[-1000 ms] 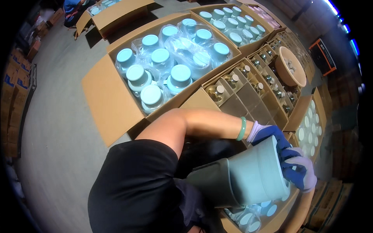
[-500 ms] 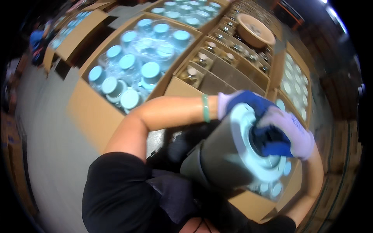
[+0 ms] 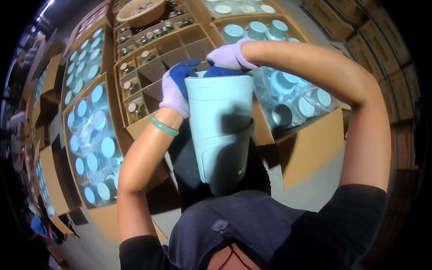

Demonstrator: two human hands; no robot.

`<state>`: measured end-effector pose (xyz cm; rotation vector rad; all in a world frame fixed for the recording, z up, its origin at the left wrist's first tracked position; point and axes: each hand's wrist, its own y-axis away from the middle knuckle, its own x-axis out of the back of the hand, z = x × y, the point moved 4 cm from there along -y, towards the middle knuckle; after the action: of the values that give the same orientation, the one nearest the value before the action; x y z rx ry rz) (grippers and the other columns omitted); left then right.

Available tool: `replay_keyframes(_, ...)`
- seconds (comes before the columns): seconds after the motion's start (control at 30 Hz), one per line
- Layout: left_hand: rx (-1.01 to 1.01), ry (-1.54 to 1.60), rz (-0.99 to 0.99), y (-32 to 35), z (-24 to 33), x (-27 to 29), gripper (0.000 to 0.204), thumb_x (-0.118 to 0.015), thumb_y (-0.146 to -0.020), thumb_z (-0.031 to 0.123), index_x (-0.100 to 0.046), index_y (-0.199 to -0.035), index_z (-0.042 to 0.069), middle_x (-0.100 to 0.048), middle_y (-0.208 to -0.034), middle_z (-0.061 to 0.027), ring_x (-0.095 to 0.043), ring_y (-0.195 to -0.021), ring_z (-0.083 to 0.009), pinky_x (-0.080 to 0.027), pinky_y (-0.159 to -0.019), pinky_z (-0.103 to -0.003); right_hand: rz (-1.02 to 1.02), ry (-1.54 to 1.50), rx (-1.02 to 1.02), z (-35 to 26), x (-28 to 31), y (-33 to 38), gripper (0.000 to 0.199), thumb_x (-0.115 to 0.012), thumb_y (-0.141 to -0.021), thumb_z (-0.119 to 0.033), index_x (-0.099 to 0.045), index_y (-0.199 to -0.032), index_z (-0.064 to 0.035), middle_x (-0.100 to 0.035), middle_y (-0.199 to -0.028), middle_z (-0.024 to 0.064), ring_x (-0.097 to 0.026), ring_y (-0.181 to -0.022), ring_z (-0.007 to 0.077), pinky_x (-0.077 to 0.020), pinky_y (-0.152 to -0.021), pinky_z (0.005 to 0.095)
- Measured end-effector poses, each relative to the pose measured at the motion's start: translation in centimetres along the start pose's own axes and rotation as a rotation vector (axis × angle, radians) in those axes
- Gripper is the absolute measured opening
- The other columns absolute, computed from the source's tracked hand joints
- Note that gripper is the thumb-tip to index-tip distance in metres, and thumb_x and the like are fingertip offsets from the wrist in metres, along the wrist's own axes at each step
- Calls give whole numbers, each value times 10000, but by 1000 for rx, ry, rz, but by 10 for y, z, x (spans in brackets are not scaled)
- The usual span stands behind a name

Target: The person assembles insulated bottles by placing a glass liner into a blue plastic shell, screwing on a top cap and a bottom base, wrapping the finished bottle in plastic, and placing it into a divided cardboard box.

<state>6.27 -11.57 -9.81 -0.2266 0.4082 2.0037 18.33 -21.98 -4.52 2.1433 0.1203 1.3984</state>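
Note:
Between my arms is a large light-blue tapered plastic container (image 3: 220, 103) with a raised band around its lower part. Its wider end points away from me, and its narrower end rests near my lap. My gloved left hand (image 3: 175, 85) grips the left side of its far rim. On the far end lies my gloved right hand (image 3: 227, 60), fingers bent over the rim; the fingertips are partly hidden. Both gloves are lilac with blue palms. A divided cardboard box (image 3: 157, 74) with small capped glass bottles (image 3: 135, 108) stands just beyond my left hand.
An open carton (image 3: 310, 128) at the right holds blue-lidded bottles (image 3: 283, 83) in clear plastic. Another carton (image 3: 119, 135) of blue-lidded bottles (image 3: 108, 147) stands at the left. A tan basin (image 3: 139, 15) sits on the far boxes. Stacked cartons (image 3: 373, 40) rise at the far right.
My view has swung to the right. The container has gone from tilted sideways to pointing straight away from me. My right hand has shifted from the end's central opening to the rim.

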Motion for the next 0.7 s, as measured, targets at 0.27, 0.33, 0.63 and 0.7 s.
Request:
replay_keyframes(0.27, 110, 287, -273, -28, -9, 27, 515, -445, -880, 69, -500, -1369, -83, -564, -1367, -197, -570, -1220, -298, -454, -1070, -398, -27, 108, -431, 314, -171, 24, 348, -662, -846, -344, -711, -970, -23, -706, -854, 143, -679, -760, 240, -526, -700, 394)
replay_keyframes(0.33, 70, 352, -286, -34, -15, 51, 525, -450, -850, 48, -507, -1352, -96, -538, -1406, -201, -546, -1250, -333, -429, -1107, -429, -169, -260, -892, 357, -266, 31, 219, -731, -735, -277, -771, -879, -117, -733, -950, 119, -692, -822, 236, -528, -734, 387)
replay_keyframes(0.63, 144, 379, -414, -65, -35, 45, 572, -480, -866, 46, -414, -1417, -94, -446, -1488, -220, -451, -1363, -361, -369, -1163, -459, 700, -955, -971, 398, -288, 79, 364, -740, -786, -254, -728, -1096, -65, -720, -1062, 74, -667, -1029, 221, -515, -858, 323)
replay_keyframes(0.7, 208, 432, -399, -63, -28, 69, 602, -497, -859, 36, -385, -1437, -92, -432, -1498, -221, -447, -1368, -357, -366, -1166, -453, 914, -1373, -462, 349, -221, 31, 343, -685, -851, -183, -688, -1172, -63, -710, -1055, 67, -649, -1064, 204, -509, -891, 328)
